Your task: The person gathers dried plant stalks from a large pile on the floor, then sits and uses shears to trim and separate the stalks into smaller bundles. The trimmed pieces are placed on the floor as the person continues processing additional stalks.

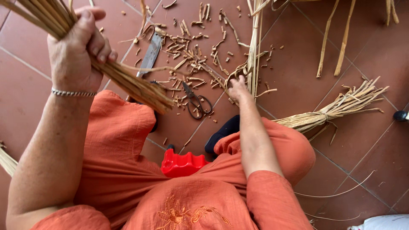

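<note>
Fingers of the left hand (pixel 74 51) are clenching tight around a thick bundle of pale tan reed stalks (pixel 123 79), gripping it partway along so the cut ends are slanting down over the knee, seemingly to keep the stalks gathered and off the floor. The right hand (pixel 237 88) is reaching down to the red-brown tiled floor (pixel 34 110), its fingers closing on a loose coil of thin straw strands (pixel 245 72) lying just beside long upright stalks; how firmly they are pinching cannot be told. Between the two hands, small dark metal scissors (pixel 195 102) are lying on the tiles, and a long grey steel blade (pixel 150 54) is resting near the held bundle, both within easy reach amid scattered straw clippings (pixel 191 47). A tied sheaf of dry reeds (pixel 332 110) is lying apart to the right. A red scalloped plastic piece (pixel 182 164) is showing between the orange-clothed knees.
</note>
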`<state>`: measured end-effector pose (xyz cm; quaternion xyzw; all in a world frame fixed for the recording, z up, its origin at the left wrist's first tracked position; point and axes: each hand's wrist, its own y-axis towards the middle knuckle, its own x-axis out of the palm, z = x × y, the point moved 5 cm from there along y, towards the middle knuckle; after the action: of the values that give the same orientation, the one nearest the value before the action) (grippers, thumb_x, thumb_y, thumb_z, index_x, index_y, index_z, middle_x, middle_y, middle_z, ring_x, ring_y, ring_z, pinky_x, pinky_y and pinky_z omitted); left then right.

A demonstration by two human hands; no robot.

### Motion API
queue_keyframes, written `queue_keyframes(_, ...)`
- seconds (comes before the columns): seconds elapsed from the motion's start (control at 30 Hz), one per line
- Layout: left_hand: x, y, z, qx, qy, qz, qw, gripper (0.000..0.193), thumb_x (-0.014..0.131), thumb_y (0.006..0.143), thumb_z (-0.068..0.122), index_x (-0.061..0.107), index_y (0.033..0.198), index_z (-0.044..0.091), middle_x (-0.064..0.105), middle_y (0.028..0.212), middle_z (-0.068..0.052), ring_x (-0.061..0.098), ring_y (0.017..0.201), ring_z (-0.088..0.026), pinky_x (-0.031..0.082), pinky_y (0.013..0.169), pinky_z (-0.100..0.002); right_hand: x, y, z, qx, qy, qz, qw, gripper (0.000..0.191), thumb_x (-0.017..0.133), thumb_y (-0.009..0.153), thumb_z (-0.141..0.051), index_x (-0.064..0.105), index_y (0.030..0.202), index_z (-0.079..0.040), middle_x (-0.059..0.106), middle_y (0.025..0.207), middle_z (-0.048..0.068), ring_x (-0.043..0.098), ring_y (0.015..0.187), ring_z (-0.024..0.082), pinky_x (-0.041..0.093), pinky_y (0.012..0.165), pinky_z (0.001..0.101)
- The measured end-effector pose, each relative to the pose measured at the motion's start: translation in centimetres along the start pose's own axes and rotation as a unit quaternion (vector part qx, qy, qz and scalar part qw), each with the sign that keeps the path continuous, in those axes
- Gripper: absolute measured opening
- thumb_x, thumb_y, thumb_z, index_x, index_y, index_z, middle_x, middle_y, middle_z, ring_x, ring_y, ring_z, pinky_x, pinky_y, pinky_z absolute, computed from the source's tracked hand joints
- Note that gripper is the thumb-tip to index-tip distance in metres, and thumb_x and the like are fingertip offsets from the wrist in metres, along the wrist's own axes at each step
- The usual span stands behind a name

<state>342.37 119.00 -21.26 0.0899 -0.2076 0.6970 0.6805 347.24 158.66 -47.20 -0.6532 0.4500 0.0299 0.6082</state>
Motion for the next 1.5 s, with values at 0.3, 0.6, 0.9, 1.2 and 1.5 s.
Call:
queue_keyframes(0.3, -0.3, 0.1, -0.4, -0.014, 0.021, 0.022, 0.999, 0.016, 0.065, 0.114, 0.015, 0.067, 0.119, 0.0, 0.047, 0.068, 0.001, 0.049, 0.058, -0.012, 0.053, 0.062, -0.033, -1.6, -1.3, -3.2, -0.122, 0.054, 0.156, 0.979, 0.022, 0.065, 0.098, -0.007, 0.075, 0.117, -0.004, 0.069, 0.128, 0.018, 0.068, 0.113, 0.033, 0.054, 0.102, 0.0425)
queue_keyframes(0.6, 1.3, -0.7, -2.2, -0.025, 0.097, 0.0, 0.995, 0.014, 0.07, 0.102, 0.016, 0.072, 0.102, 0.002, 0.058, 0.061, 0.001, 0.053, 0.047, -0.007, 0.051, 0.045, -0.026, -8.3, -9.1, -11.4, -0.337, 0.546, 0.051, 0.765, 0.026, 0.075, 0.09, 0.003, 0.067, 0.115, -0.001, 0.072, 0.1, 0.006, 0.069, 0.086, 0.011, 0.059, 0.077, 0.0248)
queue_keyframes(0.9, 5.2, -0.5, -7.8, -0.067, 0.105, -0.008, 0.992, 0.017, 0.079, 0.091, 0.022, 0.075, 0.096, 0.007, 0.062, 0.068, 0.004, 0.053, 0.048, -0.006, 0.048, 0.042, -0.024, -10.3, -17.5, -13.9, -0.424, 0.37, -0.047, 0.825, 0.024, 0.066, 0.094, 0.006, 0.07, 0.117, 0.0, 0.074, 0.105, 0.006, 0.071, 0.096, 0.011, 0.061, 0.092, 0.0261)
queue_keyframes(1.2, 6.5, -1.2, -7.9, -0.054, 0.083, -0.098, 0.99, 0.028, 0.084, 0.084, 0.009, 0.065, 0.105, 0.007, 0.067, 0.082, 0.003, 0.062, 0.062, -0.006, 0.055, 0.053, -0.023, -8.2, -18.1, -15.3, -0.548, 0.263, -0.013, 0.794, 0.015, 0.063, 0.098, 0.003, 0.069, 0.111, -0.001, 0.07, 0.112, 0.001, 0.066, 0.101, 0.008, 0.059, 0.093, 0.0241)
queue_keyframes(1.5, 2.9, 2.1, -4.3, 0.109, 0.063, 0.035, 0.991, 0.036, 0.077, 0.081, -0.012, 0.065, 0.109, 0.008, 0.066, 0.09, -0.003, 0.067, 0.075, -0.009, 0.063, 0.068, -0.026, -6.6, -19.3, -15.1, -0.474, 0.262, -0.034, 0.84, 0.021, 0.059, 0.104, -0.014, 0.07, 0.118, -0.003, 0.067, 0.089, -0.006, 0.061, 0.079, 0.0, 0.065, 0.072, 0.0197)
